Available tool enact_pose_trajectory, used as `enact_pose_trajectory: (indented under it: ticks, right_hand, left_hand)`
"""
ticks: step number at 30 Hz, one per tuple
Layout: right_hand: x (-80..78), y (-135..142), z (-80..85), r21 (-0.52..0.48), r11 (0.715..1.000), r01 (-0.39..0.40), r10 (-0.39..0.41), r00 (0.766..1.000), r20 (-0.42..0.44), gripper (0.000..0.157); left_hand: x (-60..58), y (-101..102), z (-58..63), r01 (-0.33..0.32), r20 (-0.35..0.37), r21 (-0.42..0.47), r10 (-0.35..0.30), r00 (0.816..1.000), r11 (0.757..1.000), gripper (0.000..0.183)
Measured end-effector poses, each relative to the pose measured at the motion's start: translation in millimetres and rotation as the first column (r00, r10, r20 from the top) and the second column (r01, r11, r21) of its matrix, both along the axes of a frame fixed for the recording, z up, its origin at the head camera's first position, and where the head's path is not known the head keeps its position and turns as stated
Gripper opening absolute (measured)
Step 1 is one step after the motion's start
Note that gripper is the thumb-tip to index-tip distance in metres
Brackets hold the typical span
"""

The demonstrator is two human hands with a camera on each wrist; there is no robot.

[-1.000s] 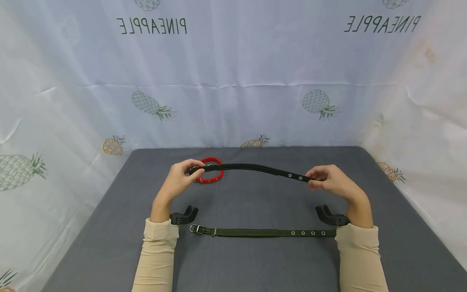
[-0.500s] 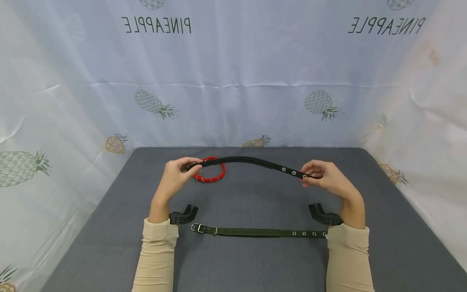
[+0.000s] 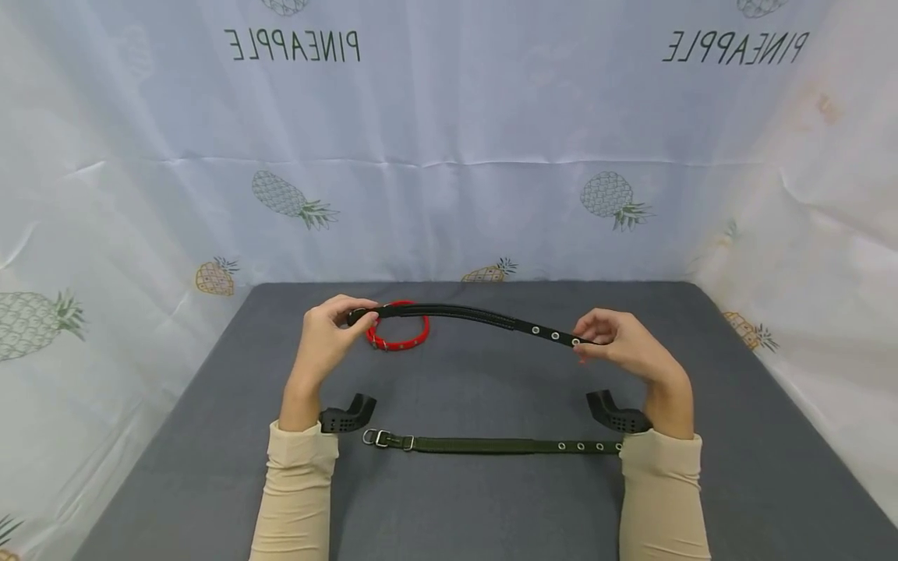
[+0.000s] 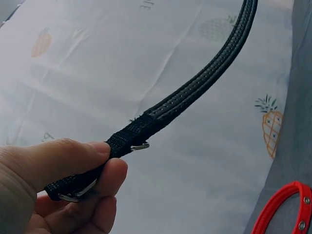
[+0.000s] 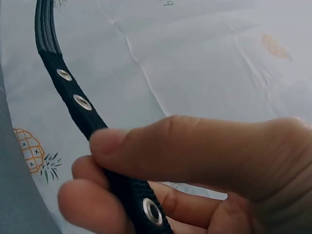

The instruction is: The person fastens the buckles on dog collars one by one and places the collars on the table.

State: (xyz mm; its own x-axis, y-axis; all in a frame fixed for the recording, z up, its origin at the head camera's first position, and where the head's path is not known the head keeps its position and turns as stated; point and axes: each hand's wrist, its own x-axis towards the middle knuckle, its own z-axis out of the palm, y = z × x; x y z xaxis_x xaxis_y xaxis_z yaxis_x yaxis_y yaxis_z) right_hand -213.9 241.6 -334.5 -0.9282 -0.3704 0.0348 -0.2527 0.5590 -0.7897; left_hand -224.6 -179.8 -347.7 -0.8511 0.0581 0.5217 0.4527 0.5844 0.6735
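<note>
A black collar (image 3: 463, 312) with a padded middle and metal eyelets hangs in a shallow arch between both hands, above the table. Its buckle end is pinched by my left hand (image 3: 326, 335) between thumb and fingers; in the left wrist view part of the metal buckle (image 4: 73, 196) shows beneath the fingers. My right hand (image 3: 631, 351) pinches the eyelet end, and one eyelet (image 5: 152, 211) shows past the thumb in the right wrist view. Behind the collar's left part lies a red collar (image 3: 398, 345), closed in a ring. A dark green collar (image 3: 477, 446) lies straight nearer the front.
The grey table (image 3: 477, 514) carries the red and green collars. White curtains (image 3: 435, 218) printed with pineapples stand behind and at both sides. Black wrist mounts (image 3: 348, 414) sit on both wrists; the right sleeve (image 3: 659, 483) covers the green collar's right end.
Both hands have shifted slightly left and a little up with the black collar. My right hand's grip now sits nearer the eyelets. The red and green collars have stayed put.
</note>
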Motion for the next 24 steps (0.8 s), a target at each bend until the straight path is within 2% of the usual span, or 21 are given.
enact_pose_trajectory:
  ticks: [6,10,16,20,24]
  right_hand:
    - [1.5,8.1,-1.0,0.021,1.0,0.014,-0.015,1.0,0.025,0.029]
    - [3.1,13.4,-0.2,0.067,0.998,0.014,-0.015,1.0,0.014,0.027]
    - [5.0,17.2,1.7,0.09,0.993,0.071,-0.069,0.997,-0.032,0.023]
    - [4.6,12.7,0.9,0.026,0.992,0.125,-0.122,0.986,-0.11,0.025]
    - [4.3,5.2,-1.8,-0.107,0.982,0.157,-0.174,0.969,-0.176,0.024]
  left_hand:
    - [-2.4,-4.7,-2.3,-0.006,0.019,0.006,0.006,1.0,1.0,0.017]
    - [-3.8,-6.8,-3.2,-0.003,0.028,0.015,0.003,1.0,1.0,0.017]
    - [-5.1,-8.1,-3.7,0.012,0.036,0.048,-0.014,0.999,0.999,0.019]
    - [-5.0,-6.3,-3.9,0.058,0.051,0.083,-0.062,0.997,0.995,0.021]
    - [-3.2,-3.7,-2.5,0.104,0.073,0.131,-0.114,0.991,0.986,0.023]
